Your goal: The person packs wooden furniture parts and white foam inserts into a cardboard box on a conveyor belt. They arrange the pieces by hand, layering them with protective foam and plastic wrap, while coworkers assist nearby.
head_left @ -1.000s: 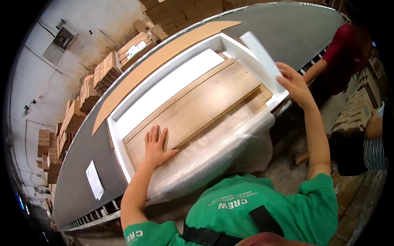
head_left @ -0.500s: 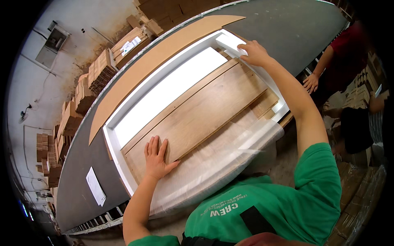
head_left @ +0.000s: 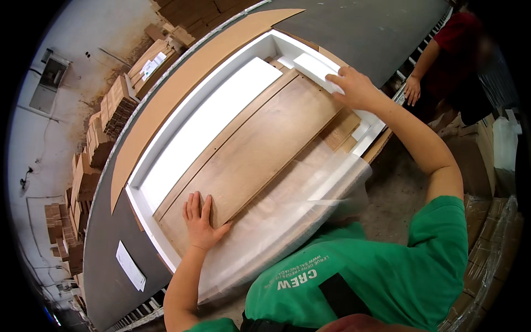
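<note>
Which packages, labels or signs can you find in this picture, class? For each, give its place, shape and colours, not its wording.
Open carton: on the grey table, long, brown card with white foam edging, holding wooden boards.
Paper slip: on the table's near-left part, small white rectangle.
Stacked cartons: beyond the table, left, brown boxes.
Labels: on one stacked carton, small white rectangles.

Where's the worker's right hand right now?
In the head view, the right hand is at the upper right, stretched to the far end of the wooden panel, resting on the white foam block beside it.
</note>
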